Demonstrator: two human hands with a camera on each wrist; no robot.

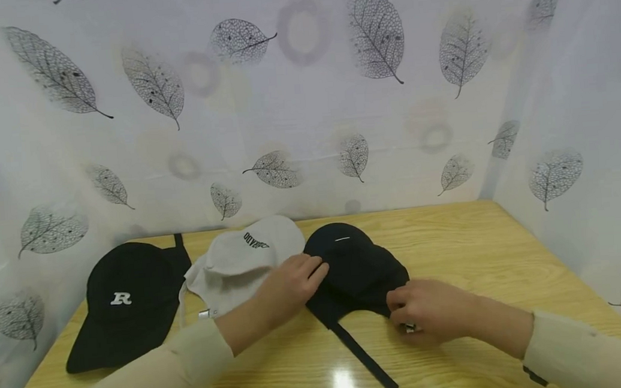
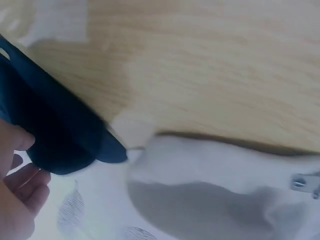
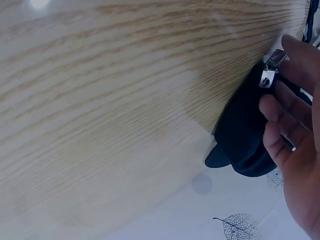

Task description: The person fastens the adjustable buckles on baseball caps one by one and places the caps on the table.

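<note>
Navy cap [image 1: 350, 269] on the table [image 1: 471, 243]: the left hand [image 1: 290, 284] pinches its left edge, the right hand [image 1: 434, 310] grasps its right; left of it lie a grey cap [image 1: 242, 262], then a black cap [image 1: 132, 278].

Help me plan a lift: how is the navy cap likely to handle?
The navy cap will probably flex, as it looks made of soft cloth. Its strap, loose at one end, would likely dangle. The cloth's matte surface suggests it won't slip easily.
</note>
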